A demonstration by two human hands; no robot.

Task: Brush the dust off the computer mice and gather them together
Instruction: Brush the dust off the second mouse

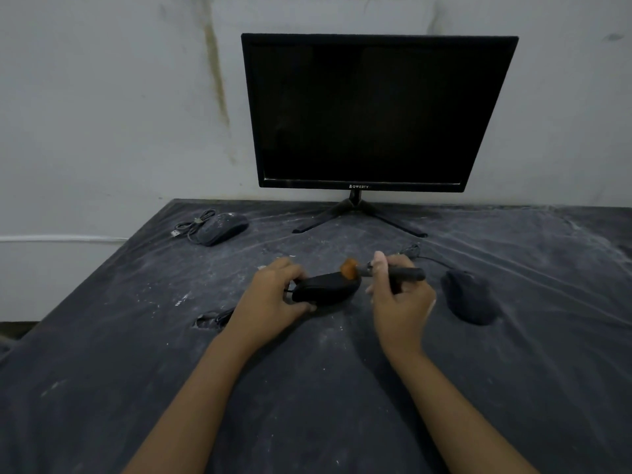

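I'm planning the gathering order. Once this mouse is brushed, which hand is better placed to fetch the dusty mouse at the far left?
Left. The left hand is nearer the far-left mouse; the right hand holds the brush.

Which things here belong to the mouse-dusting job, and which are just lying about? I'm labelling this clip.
Part of the job:
- mouse in the left hand, held by the left hand
- brush, held by the right hand, bristles on that mouse
- dusty mouse at far left
- mouse at right

Just lying about:
- monitor, screen dark
- dusty dark table
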